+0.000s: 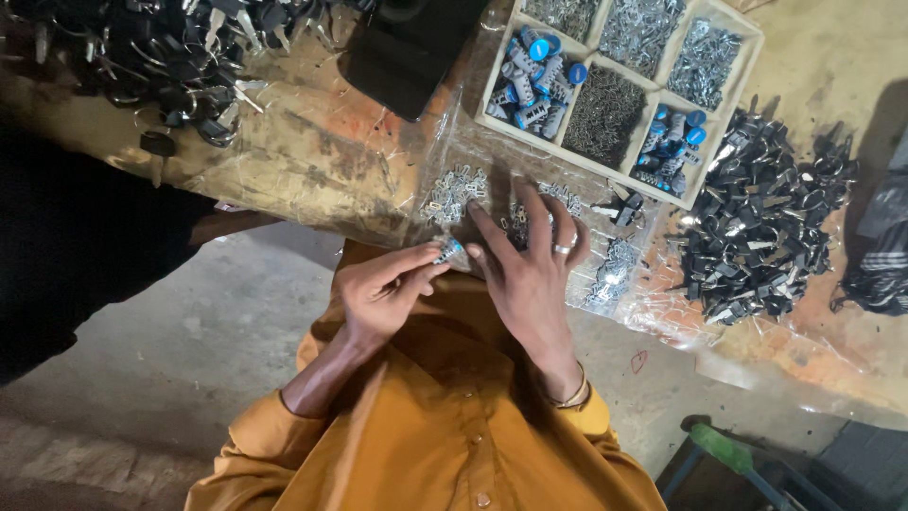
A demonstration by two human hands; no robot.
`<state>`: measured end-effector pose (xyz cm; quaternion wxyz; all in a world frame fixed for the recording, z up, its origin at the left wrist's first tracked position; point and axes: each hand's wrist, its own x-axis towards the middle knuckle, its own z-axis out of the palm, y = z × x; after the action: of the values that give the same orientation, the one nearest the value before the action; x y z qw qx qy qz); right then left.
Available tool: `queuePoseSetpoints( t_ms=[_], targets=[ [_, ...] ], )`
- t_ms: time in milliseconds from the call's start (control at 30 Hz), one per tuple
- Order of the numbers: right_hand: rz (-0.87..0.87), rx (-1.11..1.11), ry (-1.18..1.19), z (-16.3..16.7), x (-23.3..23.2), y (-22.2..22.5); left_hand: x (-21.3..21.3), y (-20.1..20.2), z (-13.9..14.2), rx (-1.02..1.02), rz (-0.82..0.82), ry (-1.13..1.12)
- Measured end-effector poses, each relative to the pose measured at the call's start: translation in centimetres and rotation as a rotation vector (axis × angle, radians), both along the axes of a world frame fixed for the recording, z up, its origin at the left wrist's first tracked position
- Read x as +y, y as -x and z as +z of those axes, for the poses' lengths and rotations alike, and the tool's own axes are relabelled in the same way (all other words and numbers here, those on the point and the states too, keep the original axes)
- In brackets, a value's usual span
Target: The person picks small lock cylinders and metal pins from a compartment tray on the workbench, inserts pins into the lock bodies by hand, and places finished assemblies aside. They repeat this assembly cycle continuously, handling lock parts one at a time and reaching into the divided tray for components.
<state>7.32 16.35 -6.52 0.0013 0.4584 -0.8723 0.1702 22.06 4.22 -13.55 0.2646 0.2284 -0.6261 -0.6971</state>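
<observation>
Two hands: at work near the middle of the view, over the table's (pixel 322 161) near edge.
Left hand (pixel 383 293): fingertips pinched shut on a small grey cylinder with a blue end (pixel 447 250), held just off the table edge, at about 9 o'clock from the right hand.
Right hand (pixel 530 270): fingers spread apart and flat, tips pressing among small silvery metal bits (pixel 454 192) on the clear plastic sheet (pixel 662 312); ring on one finger, bangle at the wrist; nothing visibly gripped.
Small cylinder: between the two hands, touching left thumb and forefinger, just beside the right index finger.
Wooden tray (pixel 747 57): at 1 o'clock from the hands, split into compartments; two hold more grey-and-blue cylinders (pixel 534 85), the rest hold silvery bits and dark fine springs or pins (pixel 605 114).
Pile of black-headed keys (pixel 766 227): at 3 o'clock, on the plastic sheet, well apart from the hands.
Second heap of dark keys (pixel 161 47): at 10 o'clock, far corner of the table.
Black box-like object (pixel 407 43): at 12 o'clock, beside the tray.
Clothing: orange shirt (pixel 426 435), sleeves pushed up.
Floor (pixel 189 350): bare concrete below the table edge, at 7 o'clock.
</observation>
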Motion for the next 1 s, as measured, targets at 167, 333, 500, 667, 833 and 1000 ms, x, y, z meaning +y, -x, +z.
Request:
queuePoseSetpoints(
  t_ms=[167,333,500,667,833,1000],
  targets=[
    [-0.083,-0.117,0.088,0.5,0.6,-0.4,-0.3,-0.5,0.2,-0.043,0.05,-0.01],
    [-0.009,-0.048,0.076,0.1,2.6,-1.2,-0.1,-0.1,0.2,-0.022,0.02,-0.013],
    [-0.038,-0.039,0.086,-0.5,3.3,-1.6,0.3,0.3,0.1,-0.012,-0.002,-0.025],
    [-0.054,-0.125,0.099,0.0,3.0,-1.3,0.4,0.2,0.1,-0.014,0.013,-0.037],
    [0.007,-0.081,0.182,-0.1,2.9,-1.1,0.5,0.1,0.0,-0.024,0.025,0.001],
    [0.109,-0.011,0.225,-1.1,3.7,-1.1,0.7,0.1,0.1,-0.019,-0.003,-0.071]
  ],
)
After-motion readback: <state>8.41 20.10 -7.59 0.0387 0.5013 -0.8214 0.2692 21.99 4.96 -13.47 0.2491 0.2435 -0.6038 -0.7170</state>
